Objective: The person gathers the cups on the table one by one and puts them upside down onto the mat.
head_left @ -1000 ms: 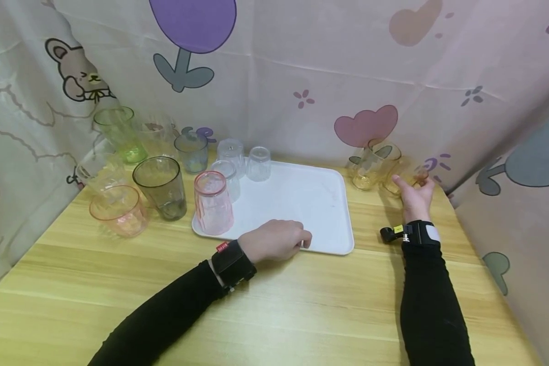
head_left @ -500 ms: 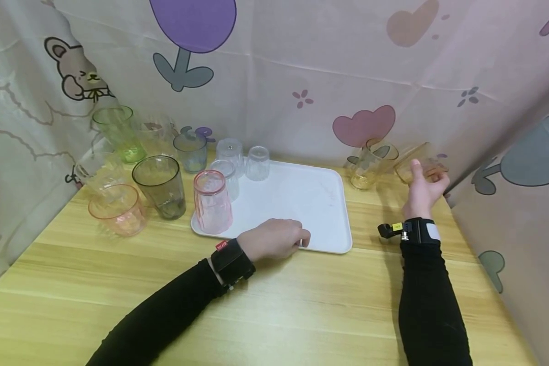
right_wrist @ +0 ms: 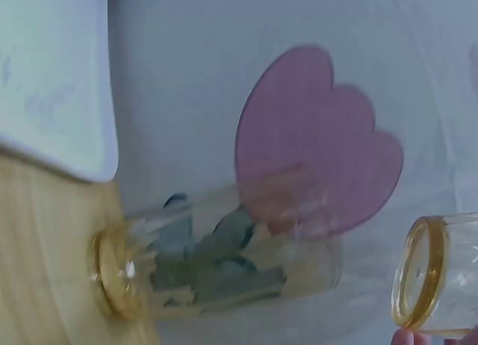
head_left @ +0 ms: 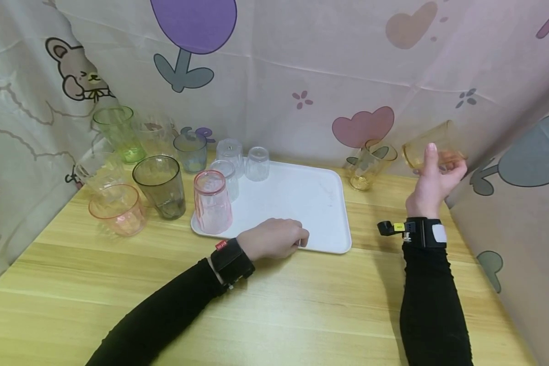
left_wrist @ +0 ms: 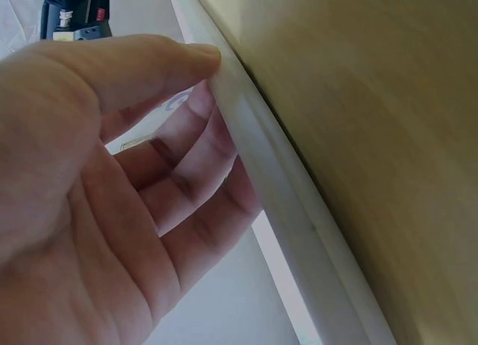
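Observation:
My right hand (head_left: 444,158) grips an amber glass (head_left: 432,142) and holds it tilted in the air near the curtain, above the table's far right corner. In the right wrist view only the glass's rim (right_wrist: 437,274) shows, at the lower right. A second amber glass (head_left: 368,165) (right_wrist: 216,255) stands on the table just right of the white tray (head_left: 302,203). My left hand (head_left: 279,239) (left_wrist: 149,173) rests on the tray's near rim (left_wrist: 299,218), with the thumb on the rim and the fingers over the tray's inside.
A pink cup (head_left: 212,202) and three clear cups (head_left: 258,163) stand upside down on the tray's left part. Left of the tray are a dark glass (head_left: 160,185), a low pink glass (head_left: 117,209), a green glass (head_left: 119,132) and others. Curtains (head_left: 302,66) close the back and sides.
My right hand has lifted the amber glass off the table, up and to the right, away from the second amber glass. The left hand has stayed on the tray rim.

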`<state>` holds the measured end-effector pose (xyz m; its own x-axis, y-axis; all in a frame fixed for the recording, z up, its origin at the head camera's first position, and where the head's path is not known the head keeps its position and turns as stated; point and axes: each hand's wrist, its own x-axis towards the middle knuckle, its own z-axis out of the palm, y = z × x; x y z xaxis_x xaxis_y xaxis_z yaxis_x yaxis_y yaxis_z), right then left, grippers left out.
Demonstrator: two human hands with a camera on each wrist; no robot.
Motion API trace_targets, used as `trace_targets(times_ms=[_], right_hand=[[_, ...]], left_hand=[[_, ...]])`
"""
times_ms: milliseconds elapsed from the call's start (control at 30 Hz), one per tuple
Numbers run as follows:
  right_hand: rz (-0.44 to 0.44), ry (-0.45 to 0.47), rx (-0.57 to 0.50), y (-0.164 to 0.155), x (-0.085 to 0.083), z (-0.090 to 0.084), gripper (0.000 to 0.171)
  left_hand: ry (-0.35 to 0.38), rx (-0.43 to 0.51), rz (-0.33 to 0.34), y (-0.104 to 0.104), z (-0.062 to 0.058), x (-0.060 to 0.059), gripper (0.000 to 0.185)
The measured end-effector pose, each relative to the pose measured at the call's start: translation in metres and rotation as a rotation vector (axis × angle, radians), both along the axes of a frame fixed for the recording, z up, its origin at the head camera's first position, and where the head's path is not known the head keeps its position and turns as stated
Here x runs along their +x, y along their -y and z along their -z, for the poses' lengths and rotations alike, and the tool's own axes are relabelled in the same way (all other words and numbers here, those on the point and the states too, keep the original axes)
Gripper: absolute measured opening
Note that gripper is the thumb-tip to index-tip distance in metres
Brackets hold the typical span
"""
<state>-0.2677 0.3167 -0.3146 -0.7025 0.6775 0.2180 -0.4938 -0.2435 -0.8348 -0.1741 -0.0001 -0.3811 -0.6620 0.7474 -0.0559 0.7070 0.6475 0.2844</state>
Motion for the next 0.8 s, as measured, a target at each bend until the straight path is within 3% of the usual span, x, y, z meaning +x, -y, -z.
trace_targets(times_ms=[167, 333, 633, 733, 800], right_hand=[[-0.057, -0.076, -0.001, 0.018, 0.005, -0.008, 0.049], [-0.135, -0.090, 0.045, 0.037, 0.011, -0.010, 0.052], [-0.297, -0.141, 0.098, 0.072, 0.020, -0.004, 0.047], [-0.353, -0.139, 0.106, 0.083, 0.022, 0.001, 0.046], [-0.390, -0.131, 0.119, 0.090, 0.022, 0.005, 0.048]], left_hand=[[-0.004, -0.013, -0.001, 0.000, -0.001, 0.000, 0.020], [-0.009, -0.016, 0.003, 0.000, -0.001, 0.000, 0.019], [-0.011, -0.007, 0.001, 0.002, -0.003, 0.000, 0.014], [-0.021, -0.003, -0.018, 0.002, -0.003, 0.000, 0.006], [-0.040, 0.012, -0.044, 0.002, -0.004, -0.001, 0.011]])
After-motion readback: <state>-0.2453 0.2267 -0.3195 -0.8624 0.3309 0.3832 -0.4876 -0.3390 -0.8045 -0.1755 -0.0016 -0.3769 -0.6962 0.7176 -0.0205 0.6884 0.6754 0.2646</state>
